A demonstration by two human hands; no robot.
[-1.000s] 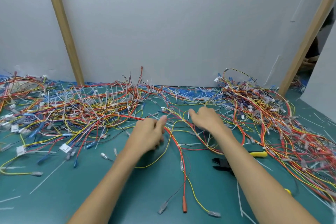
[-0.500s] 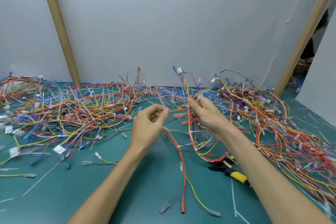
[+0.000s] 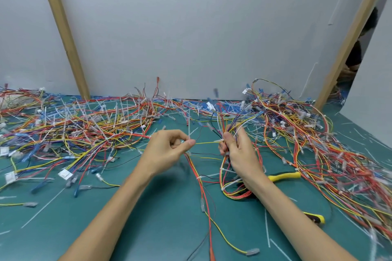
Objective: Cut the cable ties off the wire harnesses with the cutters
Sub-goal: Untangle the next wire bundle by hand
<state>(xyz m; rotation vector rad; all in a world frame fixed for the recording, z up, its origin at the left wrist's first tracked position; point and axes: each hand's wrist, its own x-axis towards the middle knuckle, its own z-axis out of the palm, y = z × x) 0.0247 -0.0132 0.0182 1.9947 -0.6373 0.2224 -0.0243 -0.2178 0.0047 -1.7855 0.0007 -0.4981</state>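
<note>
1. At the centre of the tabletop [image 3: 148, 224], both hands are clamped on one held harness [image 3: 222, 121]. The right hand [image 3: 239, 154] curls its fingers round the bundled wires. The left hand [image 3: 167, 148] pinches a strand between thumb and forefinger. A yellow wire [image 3: 206, 143] runs taut between them.
2. The cutters [image 3: 284, 176] lie on the tabletop beneath the right forearm, which hides the head. Neither hand holds them.
3. Step in hand, as judged: finding the next tie on the held harness.
   - Pull the strand straight so the tie stands clear of the wires. A white cable tie [image 3: 188, 131] appears to rise beside the left fingertips, but blur prevents certainty.
   - Pass the bundle to the left hand before the right hand reaches for the cutters.
   - Set the blades on the tie strap only, and confirm that no insulation lies between them.
4. Count:
   - Hands: two.
   - Cutters: one pair, with two yellow handles showing.
   - Harness in hand: one.
   - Heaps of harnesses: two, the left heap [image 3: 74, 131] and the right heap [image 3: 318, 144]. The harnesses inside are too tangled to count.
   - Loose ties on the tabletop: too many to count.
</note>
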